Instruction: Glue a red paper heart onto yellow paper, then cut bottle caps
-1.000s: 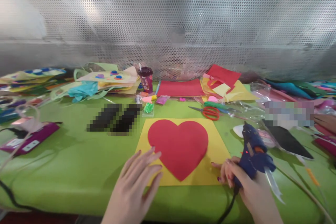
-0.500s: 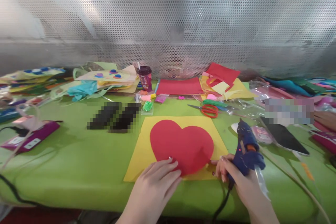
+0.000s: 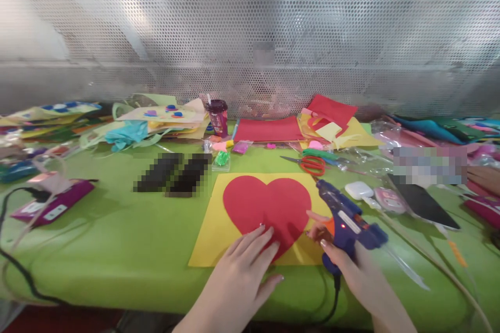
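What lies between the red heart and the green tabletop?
In the head view, a yellow sheet lies between the red heart and the green tabletop, showing on both sides of the heart.

Pale glare washes the perforated panel [image 3: 219, 26] at upper left and right. A soft shadow darkens part of the red heart [image 3: 269, 200] at centre. Blur softens the left edge; pixelation masks patches mid-left and right.

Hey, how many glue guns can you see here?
1: the blue glue gun held in the right hand, to the right of the red heart. Others could be hidden under the craft sheets at the back.
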### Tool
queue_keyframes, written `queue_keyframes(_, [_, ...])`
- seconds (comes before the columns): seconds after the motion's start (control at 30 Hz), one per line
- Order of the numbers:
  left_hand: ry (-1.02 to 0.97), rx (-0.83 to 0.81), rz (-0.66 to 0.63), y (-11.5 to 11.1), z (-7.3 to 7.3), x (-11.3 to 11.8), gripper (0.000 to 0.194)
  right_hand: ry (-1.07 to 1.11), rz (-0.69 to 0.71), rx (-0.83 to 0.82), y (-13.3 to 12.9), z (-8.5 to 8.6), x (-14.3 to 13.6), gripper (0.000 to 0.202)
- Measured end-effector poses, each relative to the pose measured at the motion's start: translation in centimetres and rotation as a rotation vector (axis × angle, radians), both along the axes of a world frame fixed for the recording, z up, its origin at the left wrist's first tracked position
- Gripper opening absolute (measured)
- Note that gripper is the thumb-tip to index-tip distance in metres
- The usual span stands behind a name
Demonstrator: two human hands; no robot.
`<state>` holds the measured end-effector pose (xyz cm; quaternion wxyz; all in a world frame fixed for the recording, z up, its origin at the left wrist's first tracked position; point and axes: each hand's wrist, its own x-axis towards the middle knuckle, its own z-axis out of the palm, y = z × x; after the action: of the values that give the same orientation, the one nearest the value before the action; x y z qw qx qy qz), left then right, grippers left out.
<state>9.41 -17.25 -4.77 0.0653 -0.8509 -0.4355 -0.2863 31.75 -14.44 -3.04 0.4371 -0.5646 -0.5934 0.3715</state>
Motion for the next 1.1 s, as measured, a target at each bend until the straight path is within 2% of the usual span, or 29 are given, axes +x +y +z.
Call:
queue_keyframes(0.1, [-0.004,-0.022,0.043,-0.2,0.0,-1.1,0.033,-0.087,-0.067,-0.053,-0.4,0.4,-0.5,0.027])
queue_keyframes(0.23, [-0.038,0.031,0.127,-0.1,-0.9,-3.4,0.032,-0.073,-0.004,-0.074,-0.4,1.7,-1.1,0.032])
queue_keyframes(0.3, [-0.041,0.066,0.130,0.0,-1.4,-4.2,0.034,-0.080,0.046,-0.079,-0.1,3.0,-1.5,0.024])
queue_keyframes(0.37, [-0.024,0.076,0.125,0.1,-1.6,-4.5,0.036,-0.107,0.158,-0.090,0.8,4.7,-2.1,0.019])
queue_keyframes(0.47, [0.006,0.072,0.117,0.2,-1.5,-4.3,0.034,-0.176,0.294,-0.130,3.2,7.0,-3.4,0.018])
queue_keyframes(0.57, [-0.026,0.084,0.108,0.2,-1.5,-4.1,0.032,-0.323,0.423,-0.179,5.8,8.3,-5.2,0.015])
queue_keyframes(0.67, [-0.105,0.114,0.126,0.1,-1.8,-4.0,0.029,-0.400,0.442,-0.185,8.0,8.5,-7.2,0.013])
queue_keyframes(0.8, [-0.195,0.130,0.157,-0.1,-2.3,-3.9,0.024,-0.431,0.455,-0.198,9.8,7.7,-8.8,0.018])
queue_keyframes(1.1, [-0.233,0.203,0.191,0.0,-2.2,-3.2,0.027,-0.521,0.442,-0.242,11.2,6.9,-9.4,0.019])
